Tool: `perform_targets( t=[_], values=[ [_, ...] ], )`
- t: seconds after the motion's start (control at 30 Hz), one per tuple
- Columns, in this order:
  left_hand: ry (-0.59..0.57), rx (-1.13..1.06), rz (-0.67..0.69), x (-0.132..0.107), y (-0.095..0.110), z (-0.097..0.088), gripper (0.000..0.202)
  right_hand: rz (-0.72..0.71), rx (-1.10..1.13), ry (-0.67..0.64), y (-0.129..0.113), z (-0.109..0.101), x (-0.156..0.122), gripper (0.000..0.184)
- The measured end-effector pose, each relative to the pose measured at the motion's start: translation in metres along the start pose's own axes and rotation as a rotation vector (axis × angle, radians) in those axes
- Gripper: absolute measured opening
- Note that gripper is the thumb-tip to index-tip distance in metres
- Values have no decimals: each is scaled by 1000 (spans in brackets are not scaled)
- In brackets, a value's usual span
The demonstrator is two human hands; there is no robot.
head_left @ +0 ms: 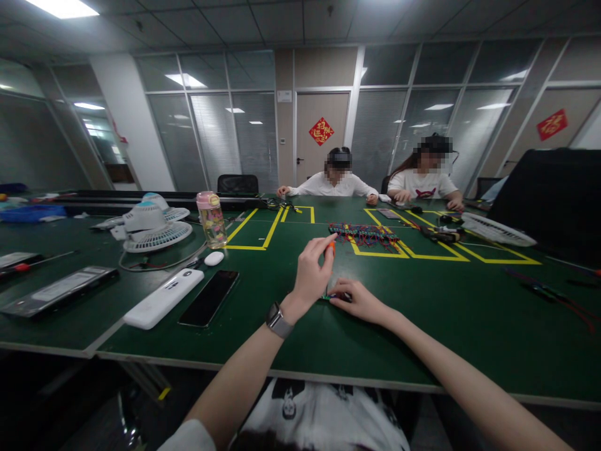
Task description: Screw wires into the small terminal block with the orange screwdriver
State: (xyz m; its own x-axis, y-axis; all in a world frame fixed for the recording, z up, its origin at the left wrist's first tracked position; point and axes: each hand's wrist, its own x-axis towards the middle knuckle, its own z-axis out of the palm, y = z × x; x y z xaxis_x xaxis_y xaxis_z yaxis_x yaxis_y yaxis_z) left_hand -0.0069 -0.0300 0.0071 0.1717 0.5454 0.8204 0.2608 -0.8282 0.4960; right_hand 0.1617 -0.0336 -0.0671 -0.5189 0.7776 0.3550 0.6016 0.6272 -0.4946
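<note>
My left hand (310, 268), with a watch on its wrist, is closed around the orange handle of a screwdriver (332, 247). The tool stands nearly upright, and its thin shaft points down at a small green circuit board (325, 298) on the table. From the right, my right hand (359, 302) rests low on the tabletop, its fingers closed on the board's right end. Those fingers hide most of the board. Beyond my hands lies a row of similar small boards with red and blue wires (364, 235).
To the left are a black phone (210, 299), a white power bank (164, 299), a pink-lidded bottle (212, 220), white fans (157, 233) and a flat metal device (61, 291). Yellow tape (244, 247) marks the green table (291, 341). Two people sit opposite. Wired parts (539, 285) lie right.
</note>
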Motion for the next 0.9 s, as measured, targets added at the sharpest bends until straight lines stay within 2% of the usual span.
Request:
perform_targets(
  t=[0.13,0.33,0.53,0.73,0.9],
  values=[
    [36,82,-18,0,0,0,22,5,-3,9,2,2,0,19],
    [-8,-26,6,0,-1,1,33,-3,-13,6,4,2,0,18],
    [21,51,-6,0,0,0,23,3,-14,8,1,1,-1,19],
    [-12,-26,8,0,1,0,31,-1,-16,-7,0,0,-1,19],
    [74,135,-26,0,1,-1,20,-2,-31,2,0,0,0,19]
  ],
)
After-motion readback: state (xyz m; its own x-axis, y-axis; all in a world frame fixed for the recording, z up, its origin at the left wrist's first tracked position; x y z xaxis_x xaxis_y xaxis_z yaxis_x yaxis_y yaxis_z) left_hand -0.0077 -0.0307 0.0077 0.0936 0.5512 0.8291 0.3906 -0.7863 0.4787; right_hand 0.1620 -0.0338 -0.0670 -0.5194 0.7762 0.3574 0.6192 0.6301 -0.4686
